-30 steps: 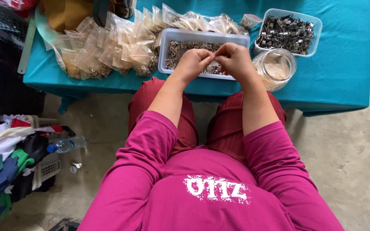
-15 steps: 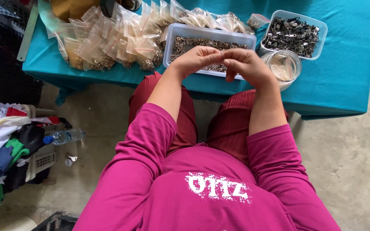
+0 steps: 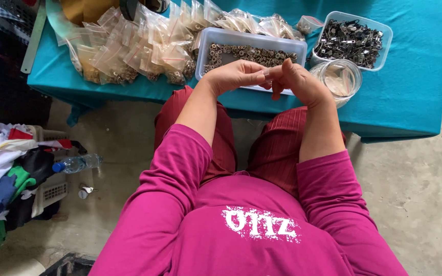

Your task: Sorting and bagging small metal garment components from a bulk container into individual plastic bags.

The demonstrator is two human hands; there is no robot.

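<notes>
Two hands meet fingertip to fingertip over the front rim of the middle tub.

Left hand (image 3: 234,76) and right hand (image 3: 295,82) pinch narrowly together; any small part between them is too small to tell, likewise its axis. Three containers: tub (image 3: 216,37) of rings, a second tub (image 3: 382,36) to its right, a round jar (image 3: 339,79) between them. Bags (image 3: 129,51) lie piled left, too many to count.

Clear zip bags (image 3: 144,46) — red-striped, heaped on teal table (image 3: 410,102)
</notes>
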